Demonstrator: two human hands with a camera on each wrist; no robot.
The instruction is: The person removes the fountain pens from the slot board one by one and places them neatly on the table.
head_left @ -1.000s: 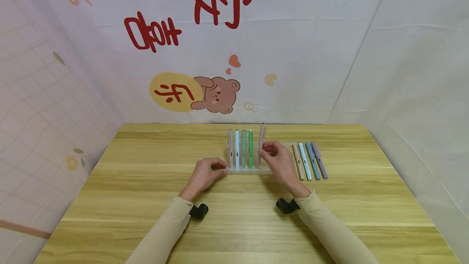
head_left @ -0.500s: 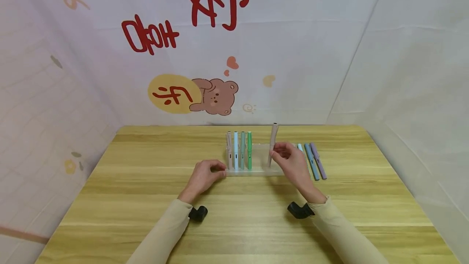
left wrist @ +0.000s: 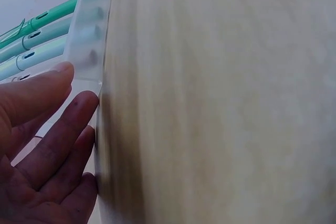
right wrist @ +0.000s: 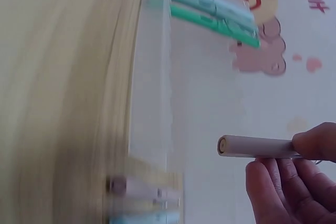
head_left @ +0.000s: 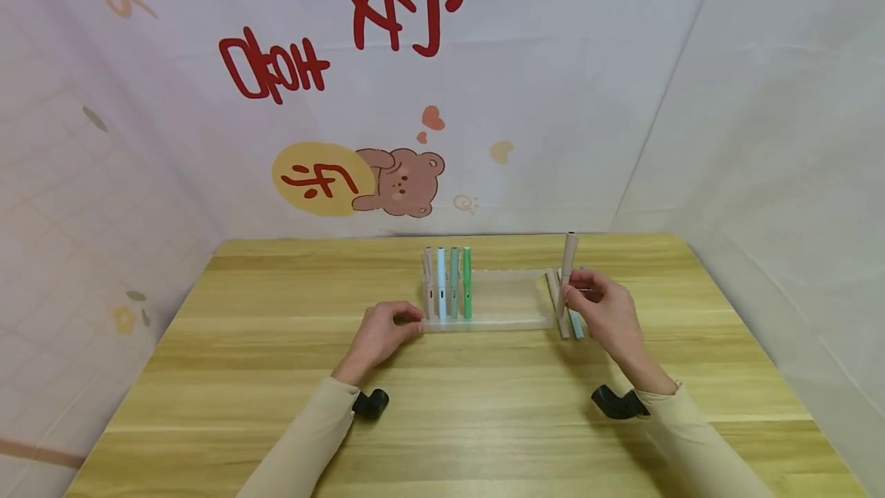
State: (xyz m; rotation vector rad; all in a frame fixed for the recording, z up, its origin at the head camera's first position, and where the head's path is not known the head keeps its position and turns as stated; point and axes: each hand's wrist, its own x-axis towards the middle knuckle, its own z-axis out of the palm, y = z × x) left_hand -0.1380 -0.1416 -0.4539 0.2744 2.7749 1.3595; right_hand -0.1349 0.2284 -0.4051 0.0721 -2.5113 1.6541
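Note:
My left hand (head_left: 380,335) pinches the left end of a clear plastic pen stand (head_left: 508,324), thumb and fingertips at its corner. Upright at the stand's left side are a greyish-pink pen (head_left: 429,287), a light blue pen (head_left: 442,283), a grey-green pen (head_left: 454,283) and a green pen (head_left: 467,283). Beyond the stand's right end, my right hand (head_left: 611,317) holds a taupe pen (head_left: 569,253) nearly upright between thumb and fingers, its lower end (right wrist: 223,146) pointing down. It overlaps a beige pen (head_left: 553,294) and a pale blue pen (head_left: 577,325) lying on the table.
The wooden table (head_left: 442,421) ends at the back against a white curtain (head_left: 553,83) printed with a bear and red characters. The right hand covers the place of the other lying pens. Black wrist cameras sit at both cuffs.
My right hand has lifted the taupe pen out of the stand's middle and carried it right, past the stand's end, over the lying pens. The left hand stays at the stand's corner.

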